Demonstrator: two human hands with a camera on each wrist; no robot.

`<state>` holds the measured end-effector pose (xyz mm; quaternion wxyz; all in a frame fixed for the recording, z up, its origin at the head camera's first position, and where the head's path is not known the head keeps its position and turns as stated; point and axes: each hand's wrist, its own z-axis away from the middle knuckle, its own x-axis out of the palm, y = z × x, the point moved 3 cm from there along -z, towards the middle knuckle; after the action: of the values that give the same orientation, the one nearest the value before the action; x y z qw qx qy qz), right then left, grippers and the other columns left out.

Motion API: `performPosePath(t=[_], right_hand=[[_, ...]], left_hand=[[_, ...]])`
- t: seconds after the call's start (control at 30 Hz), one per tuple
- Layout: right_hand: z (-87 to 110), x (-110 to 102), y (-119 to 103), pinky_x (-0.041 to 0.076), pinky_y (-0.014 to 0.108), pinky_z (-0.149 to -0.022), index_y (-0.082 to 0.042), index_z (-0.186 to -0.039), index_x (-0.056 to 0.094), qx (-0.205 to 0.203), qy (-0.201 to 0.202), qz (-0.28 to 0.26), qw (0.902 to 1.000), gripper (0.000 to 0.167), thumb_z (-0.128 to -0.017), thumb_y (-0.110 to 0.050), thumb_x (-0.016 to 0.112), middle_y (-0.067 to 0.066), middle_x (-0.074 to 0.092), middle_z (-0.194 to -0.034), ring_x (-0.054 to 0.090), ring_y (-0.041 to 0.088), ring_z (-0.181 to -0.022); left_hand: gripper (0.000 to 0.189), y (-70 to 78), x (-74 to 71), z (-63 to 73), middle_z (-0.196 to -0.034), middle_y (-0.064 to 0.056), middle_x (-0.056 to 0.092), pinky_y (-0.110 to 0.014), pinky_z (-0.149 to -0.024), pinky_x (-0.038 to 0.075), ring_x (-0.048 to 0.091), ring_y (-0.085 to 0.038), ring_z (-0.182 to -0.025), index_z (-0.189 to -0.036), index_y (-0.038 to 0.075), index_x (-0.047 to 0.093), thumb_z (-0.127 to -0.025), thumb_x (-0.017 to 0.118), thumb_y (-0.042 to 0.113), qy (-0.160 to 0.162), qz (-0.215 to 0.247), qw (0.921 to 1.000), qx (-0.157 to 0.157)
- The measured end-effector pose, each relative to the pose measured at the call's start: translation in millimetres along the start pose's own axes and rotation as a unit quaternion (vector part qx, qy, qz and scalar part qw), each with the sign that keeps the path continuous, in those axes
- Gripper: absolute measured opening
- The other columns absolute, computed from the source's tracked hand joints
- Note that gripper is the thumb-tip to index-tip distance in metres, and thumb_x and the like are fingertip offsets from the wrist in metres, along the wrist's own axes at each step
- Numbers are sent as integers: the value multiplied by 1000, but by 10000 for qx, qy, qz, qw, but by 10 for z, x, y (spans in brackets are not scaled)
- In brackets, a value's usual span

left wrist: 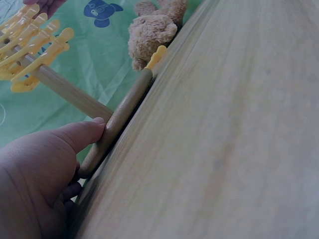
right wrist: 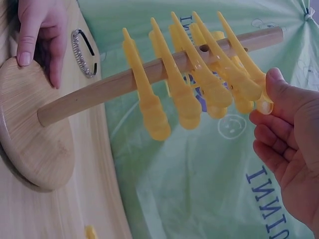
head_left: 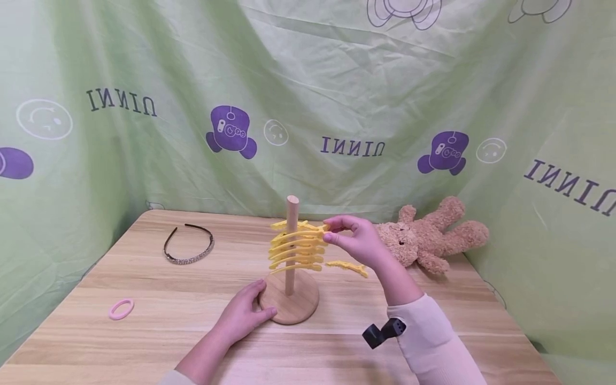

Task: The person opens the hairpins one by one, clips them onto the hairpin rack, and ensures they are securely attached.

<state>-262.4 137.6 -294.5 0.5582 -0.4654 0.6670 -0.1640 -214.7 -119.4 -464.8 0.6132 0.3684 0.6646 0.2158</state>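
Observation:
A wooden stand has a round base (head_left: 297,307) and an upright post (head_left: 292,207). Several yellow hair clips (head_left: 295,251) are clamped across the post, one above another. At the top of the row, my right hand (head_left: 360,241) pinches the end of the uppermost hair clip (right wrist: 240,49) between thumb and fingers; that clip lies across the post. My left hand (head_left: 244,314) grips the near left rim of the base, its thumb on the edge in the left wrist view. Another yellow hair clip (head_left: 347,266) lies loose on the table, right of the stand.
On the wooden table (head_left: 192,299), a dark headband (head_left: 190,260) with a sparkly band lies at the back left. A pink ring (head_left: 121,309) lies nearer on the left. A brown plush toy (head_left: 423,238) lies at the back right. Green printed cloth (head_left: 308,96) hangs behind the table.

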Motion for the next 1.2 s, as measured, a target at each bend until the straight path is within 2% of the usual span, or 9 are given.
performPosePath(t=[0.17,0.37,0.77,1.07,1.2], right_hand=[[12,-21,39,56,42,-89,-5,-116,69,-103,-7,27,9999,33,-88,-20,74,12,72,-107,66,27,-104],[23,-35,74,57,39,-88,-5,-117,68,-30,2,-28,10000,34,-88,-21,74,12,72,-109,65,27,-105],[-14,6,-4,57,33,-80,-5,-106,73,-156,339,228,9990,24,-87,-19,75,10,75,-97,68,23,-95],[-75,63,-53,58,30,-76,-2,-106,72,-303,244,253,9989,24,-87,-16,74,12,74,-97,67,23,-93],[-65,63,-68,58,34,-80,-3,-109,71,-226,95,195,9995,26,-87,-17,74,11,74,-100,67,24,-96]], left_hand=[[75,-2,9,-3,-146,-23,48,-56,-117,32,42,-42,-137,-136,-5,52,-80,79,36,29,5,10000,-7],[74,0,1,-5,-145,-24,49,-57,-116,32,43,-43,-137,-136,-6,52,-80,78,35,90,-7,9999,50],[75,13,5,-5,-146,-23,48,-55,-117,32,42,-42,-138,-137,-5,52,-80,79,36,11,-18,10000,-27],[75,16,7,-4,-145,-24,49,-56,-117,32,43,-42,-137,-137,-6,52,-80,79,35,12,10,10000,24],[76,17,-2,3,-146,-24,48,-55,-117,32,42,-42,-138,-137,-6,52,-79,79,36,-3,6,10000,13]])
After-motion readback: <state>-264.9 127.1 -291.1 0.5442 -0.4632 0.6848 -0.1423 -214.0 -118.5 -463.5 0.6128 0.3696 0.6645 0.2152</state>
